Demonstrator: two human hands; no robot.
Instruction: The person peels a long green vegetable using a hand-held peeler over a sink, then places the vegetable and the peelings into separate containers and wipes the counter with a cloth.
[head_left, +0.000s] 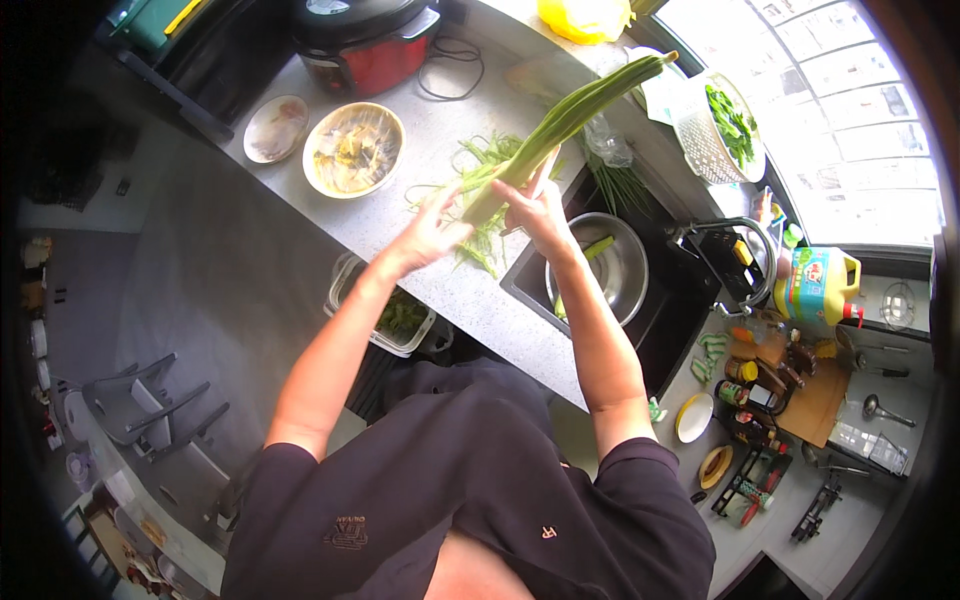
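A long green ridged gourd (559, 124) slants up to the right over the counter, its stem end by the window. My left hand (431, 232) is at its lower end with fingers spread, blurred; whether it touches is unclear. My right hand (536, 210) is closed around the lower part of the gourd and also holds a slim light-coloured tool, probably a peeler. Thin green peelings (480, 251) lie on the counter beneath the hands. A steel bowl (637, 232) in the sink holds more green pieces, partly behind my right forearm.
A bowl (309, 161) under plastic film, a small plate (276, 129) and a red and black cooker (382, 64) are at the left. A white colander (694, 142) of greens stands by the window. Right of the sink are a faucet (769, 255) and an oil jug (821, 285). A bin (411, 345) sits below the counter.
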